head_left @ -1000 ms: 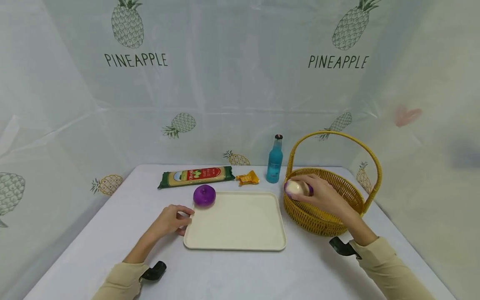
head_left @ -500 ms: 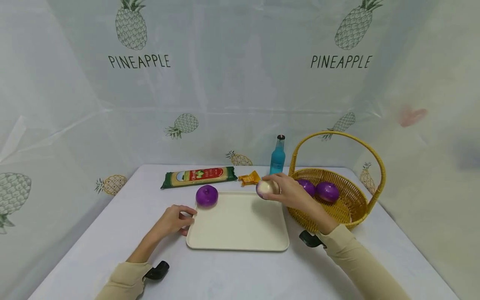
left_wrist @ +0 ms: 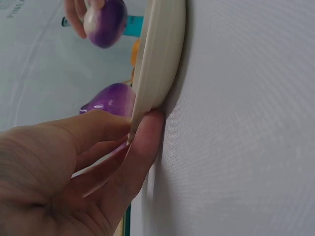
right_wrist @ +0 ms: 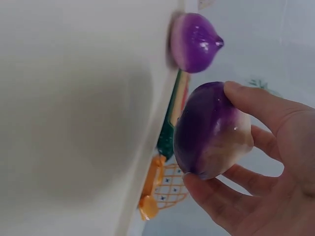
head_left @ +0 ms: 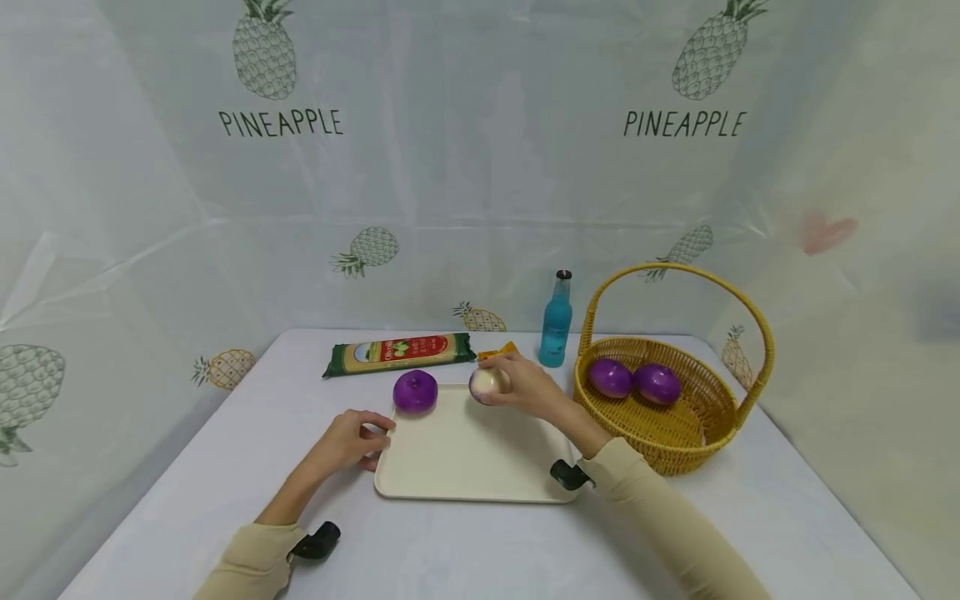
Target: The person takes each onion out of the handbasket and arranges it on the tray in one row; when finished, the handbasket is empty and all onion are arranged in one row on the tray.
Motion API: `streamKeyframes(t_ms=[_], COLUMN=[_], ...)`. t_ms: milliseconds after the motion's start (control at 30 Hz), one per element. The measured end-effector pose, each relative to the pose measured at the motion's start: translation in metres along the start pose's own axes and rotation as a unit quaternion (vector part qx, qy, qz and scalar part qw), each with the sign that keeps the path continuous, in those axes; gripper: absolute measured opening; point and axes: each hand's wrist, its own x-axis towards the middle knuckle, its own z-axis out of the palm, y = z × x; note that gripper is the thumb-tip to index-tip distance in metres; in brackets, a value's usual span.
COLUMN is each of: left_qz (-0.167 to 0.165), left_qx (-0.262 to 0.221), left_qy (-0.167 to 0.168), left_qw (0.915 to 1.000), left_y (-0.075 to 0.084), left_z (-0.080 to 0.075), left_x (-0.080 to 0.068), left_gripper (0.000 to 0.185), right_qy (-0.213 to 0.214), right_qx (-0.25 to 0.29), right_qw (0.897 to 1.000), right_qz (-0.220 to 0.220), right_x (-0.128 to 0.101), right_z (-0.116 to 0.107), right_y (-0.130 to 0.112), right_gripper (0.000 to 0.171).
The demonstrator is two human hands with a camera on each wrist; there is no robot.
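Observation:
My right hand (head_left: 528,387) holds a purple-and-white onion (right_wrist: 211,130) between thumb and fingertips, above the back of the cream tray (head_left: 472,458). A gap shows between this onion and the tray in the right wrist view. Another purple onion (head_left: 415,392) sits at the tray's back left corner, its pointed tip up. My left hand (head_left: 348,442) pinches the tray's left rim (left_wrist: 147,73), with one finger tucked beneath the edge. Two more purple onions, one on the left (head_left: 611,378) and one on the right (head_left: 657,384), lie in the yellow wicker basket (head_left: 652,446).
Behind the tray lies a green-and-gold packet (head_left: 397,352) with a red label. An orange wrapped item (right_wrist: 151,189) is partly hidden by my right hand in the head view. A blue bottle (head_left: 556,325) stands beside the basket, whose tall handle (head_left: 678,267) arches upward.
My right hand has carried the onion leftward out of the basket to above the tray. The two onions in the basket have come into sight. My left hand stays at the rim.

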Motion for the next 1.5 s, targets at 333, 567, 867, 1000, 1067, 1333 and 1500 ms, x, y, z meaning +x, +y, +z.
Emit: streamKeyframes(t_ms=[333, 567, 867, 1000, 1067, 1333, 1500], left_qz=[-0.01, -0.018, -0.015, -0.014, -0.016, -0.009, -0.002], left_qx=[-0.004, -0.008, -0.004, -0.002, -0.001, -0.006, -0.004], left_qy=[-0.002, -0.001, 0.001, 0.004, 0.005, -0.005, -0.013], left_qw=[0.9999, 0.9998, 0.9999, 0.9999, 0.9999, 0.9999, 0.9999], left_y=[-0.002, -0.003, -0.002, -0.003, -0.003, -0.001, 0.0], left_z=[0.001, 0.001, 0.0, 0.0, 0.0, 0.0, -0.003], left_x=[-0.004, -0.006, -0.006, -0.006, -0.006, -0.003, 0.0], left_gripper=[0.025, 0.025, 0.024, 0.024, 0.024, 0.024, 0.025], right_qy=[-0.037, -0.046, -0.048, -0.057, -0.062, -0.052, -0.004], right_qx=[0.039, 0.033, 0.025, 0.013, 0.007, 0.007, -0.003], right_qw=[0.999, 0.998, 0.999, 0.998, 0.998, 0.998, 1.0], right_qz=[0.005, -0.008, 0.002, 0.01, 0.009, 0.027, 0.022], right_x=[0.018, 0.026, 0.035, 0.037, 0.036, 0.013, -0.022], right_z=[0.029, 0.046, 0.053, 0.052, 0.05, 0.017, -0.027], right_y=[-0.008, -0.014, -0.021, -0.023, -0.024, -0.014, 0.01], right_gripper=[0.049, 0.049, 0.052, 0.054, 0.057, 0.066, 0.061])
